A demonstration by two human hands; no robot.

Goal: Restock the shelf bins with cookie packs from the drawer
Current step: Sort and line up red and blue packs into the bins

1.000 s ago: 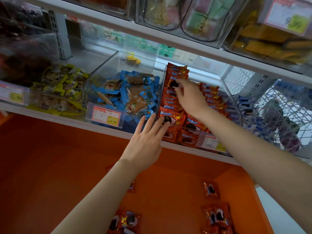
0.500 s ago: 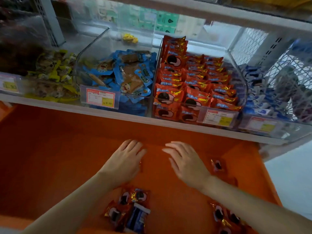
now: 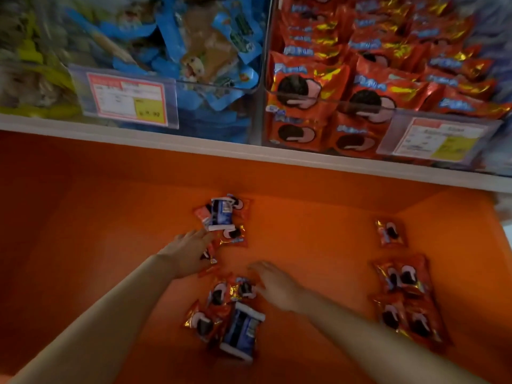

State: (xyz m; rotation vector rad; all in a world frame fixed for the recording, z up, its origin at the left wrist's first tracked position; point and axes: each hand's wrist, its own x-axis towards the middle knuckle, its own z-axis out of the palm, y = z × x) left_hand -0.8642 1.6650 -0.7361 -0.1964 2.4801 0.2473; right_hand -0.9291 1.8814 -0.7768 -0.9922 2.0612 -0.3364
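Both of my hands are down in the orange drawer (image 3: 304, 239). My left hand (image 3: 187, 254) lies with fingers stretched over a red cookie pack (image 3: 209, 254), just below a small pile with a blue pack (image 3: 220, 214). My right hand (image 3: 275, 284) is spread flat beside a second pile of red packs (image 3: 220, 295) and another blue pack (image 3: 241, 332). Neither hand holds anything. Above, the clear shelf bin (image 3: 327, 98) is filled with rows of the same red cookie packs (image 3: 299, 87).
More red packs (image 3: 401, 281) lie along the drawer's right side, with one alone (image 3: 390, 232) farther back. The white shelf edge (image 3: 194, 146) runs over the drawer. Left of the red bin is a bin of blue snacks (image 3: 216, 91) with a price tag (image 3: 127, 99).
My hands left the red bin on the shelf and dropped into the drawer. The view tilted down and closer; the hands now reach the packs on the drawer floor.
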